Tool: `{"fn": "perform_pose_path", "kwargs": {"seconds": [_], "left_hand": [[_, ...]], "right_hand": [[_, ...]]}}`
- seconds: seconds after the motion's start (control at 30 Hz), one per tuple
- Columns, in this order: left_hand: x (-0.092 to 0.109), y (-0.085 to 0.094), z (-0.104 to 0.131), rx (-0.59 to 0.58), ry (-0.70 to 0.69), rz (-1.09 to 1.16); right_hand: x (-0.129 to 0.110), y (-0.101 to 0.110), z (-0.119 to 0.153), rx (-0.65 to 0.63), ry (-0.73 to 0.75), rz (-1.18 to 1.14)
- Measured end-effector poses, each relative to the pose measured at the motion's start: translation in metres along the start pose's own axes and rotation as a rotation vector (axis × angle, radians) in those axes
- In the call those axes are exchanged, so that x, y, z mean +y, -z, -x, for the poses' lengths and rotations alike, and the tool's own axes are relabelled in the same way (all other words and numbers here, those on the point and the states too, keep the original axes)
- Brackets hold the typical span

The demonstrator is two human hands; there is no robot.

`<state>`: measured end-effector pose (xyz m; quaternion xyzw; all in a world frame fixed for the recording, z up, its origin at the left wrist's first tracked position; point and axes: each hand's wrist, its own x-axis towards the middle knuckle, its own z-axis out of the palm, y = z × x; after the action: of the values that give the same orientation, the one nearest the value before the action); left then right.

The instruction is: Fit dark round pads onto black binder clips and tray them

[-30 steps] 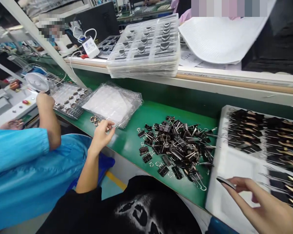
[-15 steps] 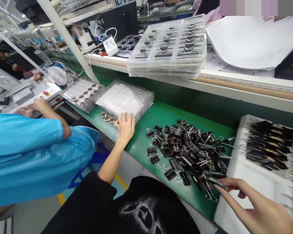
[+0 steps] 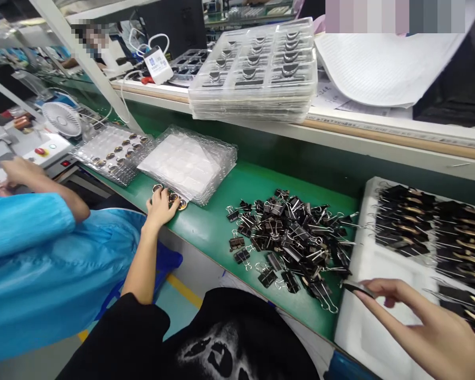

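My left hand (image 3: 160, 209) rests at the bench's front edge over a short row of round gold-rimmed pieces (image 3: 174, 198). Its fingers are spread and bent, touching the row; part of the row is hidden beneath them. Between thumb and forefinger, my right hand (image 3: 423, 322) pinches a thin, dark, curved piece (image 3: 358, 289) above the near-left edge of a white foam tray (image 3: 388, 290). Left of that hand lies a heap of black binder clips (image 3: 293, 235). Several clipped pieces (image 3: 407, 219) with tan curved edges stand in rows in the tray.
Behind the gold-rimmed row sits a stack of clear plastic trays with white sheets (image 3: 182, 161). Another clear tray (image 3: 111, 150) holds round pieces. Stacked lidded trays (image 3: 253, 79) overhang the shelf above. A co-worker's blue sleeve (image 3: 27, 221) is close on the left.
My left hand has slid left along the gold-rimmed row, uncovering its right end. My right hand still pinches the dark piece, now over the foam tray's edge. The view has shifted right.
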<state>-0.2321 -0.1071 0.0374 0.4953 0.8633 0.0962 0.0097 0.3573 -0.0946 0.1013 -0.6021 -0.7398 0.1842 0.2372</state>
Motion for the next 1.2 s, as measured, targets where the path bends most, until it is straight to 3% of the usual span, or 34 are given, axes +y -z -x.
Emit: {"fn": "perform_pose_path", "kwargs": {"seconds": [0.1, 0.23, 0.37, 0.43, 0.5, 0.57, 0.7, 0.77, 0.87, 0.93, 1.03, 1.1, 1.2], "left_hand": [[0.025, -0.008, 0.023, 0.033, -0.038, 0.002], [0.059, -0.015, 0.053, 0.107, -0.047, 0.051], [0.080, -0.018, 0.077, 0.413, -0.030, 0.195], [0.093, -0.014, 0.089, 0.487, -0.132, 0.331], [0.114, -0.007, 0.094, 0.355, -0.358, 0.449], [0.145, 0.003, 0.085, 0.092, -0.606, 0.509], [0.220, 0.013, 0.021, -0.257, -0.859, 0.530], [0.255, 0.006, -0.017, -0.461, -0.893, 0.528], [0.293, -0.014, -0.052, -0.738, -0.924, 0.502], [0.306, -0.026, -0.056, -0.825, -0.948, 0.439], [0.310, -0.035, -0.045, -0.833, -0.978, 0.366], [0.309, -0.034, -0.037, -0.818, -0.990, 0.364], [0.308, -0.031, -0.029, -0.806, -1.016, 0.371]], "right_hand": [[-0.007, -0.005, -0.016, -0.059, -0.014, -0.123], [-0.005, -0.023, -0.031, 0.039, -0.148, -0.378], [0.001, -0.043, -0.042, 0.235, -0.404, -0.766], [0.005, -0.053, -0.042, 0.311, -0.481, -0.897], [0.010, -0.062, -0.039, 0.369, -0.492, -0.925], [0.016, -0.068, -0.034, 0.443, -0.438, -0.893], [0.017, -0.067, -0.039, 0.631, -0.249, -0.807], [0.011, -0.065, -0.058, 0.604, -0.195, -0.831], [0.004, -0.069, -0.108, 0.353, -0.066, -0.814], [0.004, -0.075, -0.145, 0.209, 0.020, -0.618], [0.007, -0.083, -0.181, -0.008, -0.042, -0.351], [0.008, -0.084, -0.186, -0.137, -0.048, -0.267], [0.004, -0.079, -0.175, -0.199, -0.007, -0.118]]}}
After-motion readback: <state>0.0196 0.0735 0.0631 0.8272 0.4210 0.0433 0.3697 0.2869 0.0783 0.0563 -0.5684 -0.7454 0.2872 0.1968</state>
